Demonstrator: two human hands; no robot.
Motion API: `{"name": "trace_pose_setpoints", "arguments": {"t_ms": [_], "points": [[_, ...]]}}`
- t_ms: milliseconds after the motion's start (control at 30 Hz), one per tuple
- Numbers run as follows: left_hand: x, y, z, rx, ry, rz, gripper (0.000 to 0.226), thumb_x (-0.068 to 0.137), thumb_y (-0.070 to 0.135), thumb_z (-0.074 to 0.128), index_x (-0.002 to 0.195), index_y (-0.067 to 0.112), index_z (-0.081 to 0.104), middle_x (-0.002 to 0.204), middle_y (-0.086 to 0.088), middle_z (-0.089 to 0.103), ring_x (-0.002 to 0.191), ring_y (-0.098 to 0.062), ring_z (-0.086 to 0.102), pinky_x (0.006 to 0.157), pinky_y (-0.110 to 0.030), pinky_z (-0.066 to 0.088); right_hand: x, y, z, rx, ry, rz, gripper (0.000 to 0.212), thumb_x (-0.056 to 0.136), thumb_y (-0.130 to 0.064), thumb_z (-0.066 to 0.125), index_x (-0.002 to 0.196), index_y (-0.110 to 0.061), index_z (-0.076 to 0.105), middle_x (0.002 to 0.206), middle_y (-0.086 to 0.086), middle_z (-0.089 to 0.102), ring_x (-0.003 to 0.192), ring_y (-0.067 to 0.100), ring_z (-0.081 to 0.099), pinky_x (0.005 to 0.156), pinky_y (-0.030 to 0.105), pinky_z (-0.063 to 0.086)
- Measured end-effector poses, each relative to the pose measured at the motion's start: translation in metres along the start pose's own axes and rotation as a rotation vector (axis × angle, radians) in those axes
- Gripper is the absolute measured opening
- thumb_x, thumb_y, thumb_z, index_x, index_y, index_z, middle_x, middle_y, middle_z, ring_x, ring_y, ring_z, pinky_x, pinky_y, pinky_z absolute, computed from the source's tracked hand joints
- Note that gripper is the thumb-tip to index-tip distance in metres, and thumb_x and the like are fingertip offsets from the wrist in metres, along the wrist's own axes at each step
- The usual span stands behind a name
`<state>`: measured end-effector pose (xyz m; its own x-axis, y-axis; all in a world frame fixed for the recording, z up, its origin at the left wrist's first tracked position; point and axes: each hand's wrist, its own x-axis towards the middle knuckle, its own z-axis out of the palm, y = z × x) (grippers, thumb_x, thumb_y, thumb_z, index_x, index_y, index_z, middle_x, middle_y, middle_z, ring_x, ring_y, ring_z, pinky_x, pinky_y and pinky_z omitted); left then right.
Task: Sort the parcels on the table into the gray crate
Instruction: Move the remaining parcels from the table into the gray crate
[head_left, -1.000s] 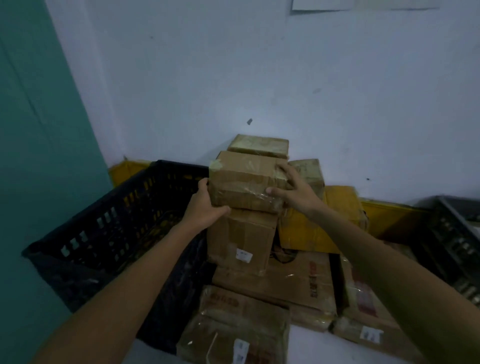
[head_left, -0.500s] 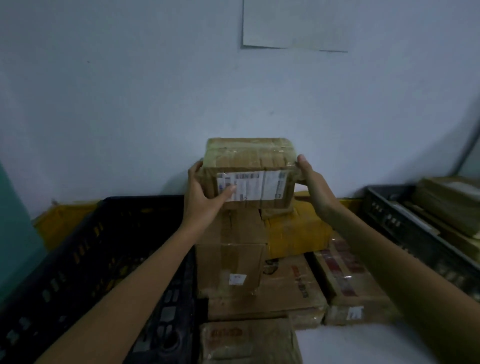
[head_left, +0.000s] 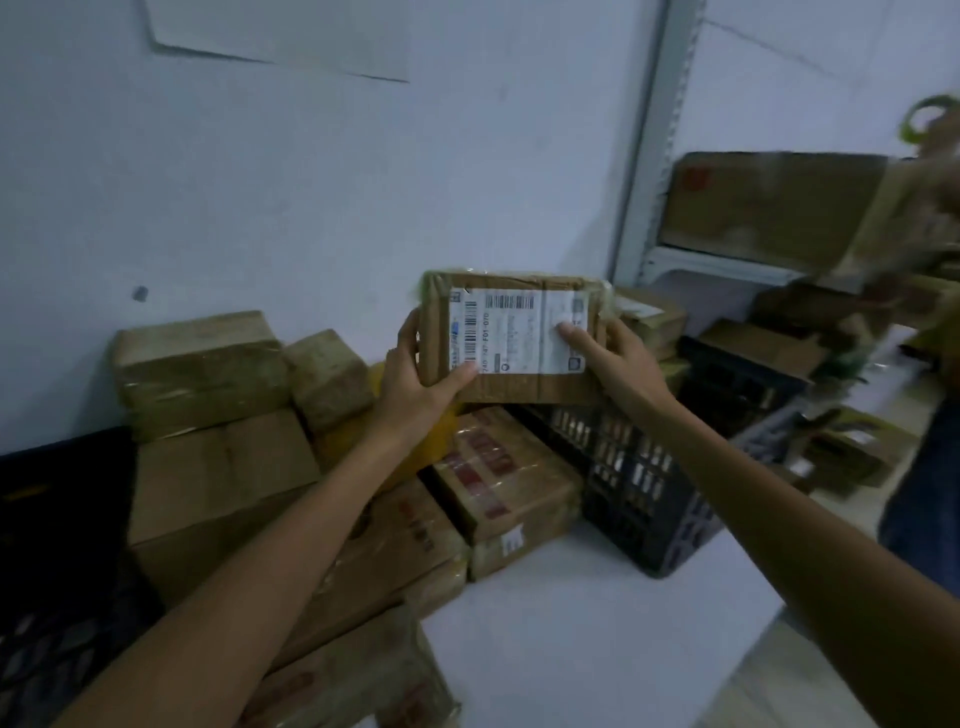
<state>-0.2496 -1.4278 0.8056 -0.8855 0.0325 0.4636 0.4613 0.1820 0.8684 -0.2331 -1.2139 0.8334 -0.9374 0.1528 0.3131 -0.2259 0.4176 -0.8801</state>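
Note:
I hold a taped brown parcel (head_left: 519, 384) up in the air, its white barcode label facing me. My left hand (head_left: 421, 376) grips its left edge, thumb on the label. Gripping the right edge is my right hand (head_left: 615, 358), its thumb also on the label. Just below and right of the parcel stands the gray crate (head_left: 644, 478) with boxes inside. A pile of brown parcels (head_left: 208, 415) covers the white table (head_left: 582, 639) at left and centre.
A dark crate (head_left: 57, 561) sits at the far left edge. A metal shelf (head_left: 711, 260) with cardboard boxes stands at the right. A person in dark clothing (head_left: 924, 499) is at the right edge. A yellow padded parcel (head_left: 426, 447) lies behind my left wrist.
The view has swung right. Both hands carried the parcel from above the stack by the left crate toward the gray crate, and tipped its label more fully toward me.

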Motion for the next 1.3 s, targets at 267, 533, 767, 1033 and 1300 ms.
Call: {"name": "trace_pose_setpoints", "arguments": {"t_ms": [267,533,767,1033,1300], "points": [[0.003,0.027,0.152,-0.200,-0.204,-0.093,0.055,0.081,0.031,0.068,0.128,0.035,0.039,0.119,0.006,0.057,0.107,-0.013,0.058,0.086,-0.024,0.051,-0.017,0.054,-0.151,-0.046,0.137,0.084,0.073,0.079,-0.060,0.061,0.141,-0.037,0.029,0.120,-0.007,0.059,0.102,0.012,0.062,0.088,0.031,0.051],[-0.009,0.049,0.293,-0.245,-0.287,-0.167,0.054,0.083,0.039,0.065,0.130,0.027,0.042,0.125,0.003,0.055,0.112,-0.017,0.056,0.093,-0.030,0.047,-0.019,0.117,-0.286,-0.005,0.181,0.220,0.067,0.078,-0.057,0.064,0.136,-0.034,0.042,0.118,0.000,0.064,0.098,0.017,0.066,0.086,0.038,0.055],[-0.021,0.053,0.373,-0.257,-0.317,-0.216,0.032,0.086,0.034,0.061,0.115,0.029,0.048,0.112,0.007,0.058,0.101,-0.009,0.057,0.076,-0.009,0.045,-0.019,0.164,-0.348,-0.048,0.174,0.208,0.086,0.062,-0.074,0.062,0.135,-0.033,0.042,0.117,-0.002,0.066,0.101,0.019,0.066,0.094,0.046,0.051],[0.023,0.037,0.416,-0.143,-0.329,-0.205,0.049,0.089,0.034,0.058,0.133,0.021,0.042,0.113,0.007,0.054,0.089,-0.001,0.053,0.060,-0.003,0.042,0.026,0.218,-0.368,-0.049,0.166,0.213,0.059,0.087,-0.049,0.055,0.137,-0.024,0.039,0.115,0.000,0.062,0.098,0.017,0.064,0.071,0.028,0.055],[0.102,-0.004,0.448,-0.142,-0.275,-0.228,0.059,0.086,0.044,0.059,0.137,0.029,0.036,0.122,0.008,0.056,0.110,-0.013,0.055,0.103,-0.036,0.041,0.140,0.240,-0.369,-0.087,0.086,0.147,0.035,0.091,-0.044,0.054,0.121,-0.026,0.052,0.098,-0.010,0.062,0.084,0.004,0.064,0.056,0.011,0.049]]}}
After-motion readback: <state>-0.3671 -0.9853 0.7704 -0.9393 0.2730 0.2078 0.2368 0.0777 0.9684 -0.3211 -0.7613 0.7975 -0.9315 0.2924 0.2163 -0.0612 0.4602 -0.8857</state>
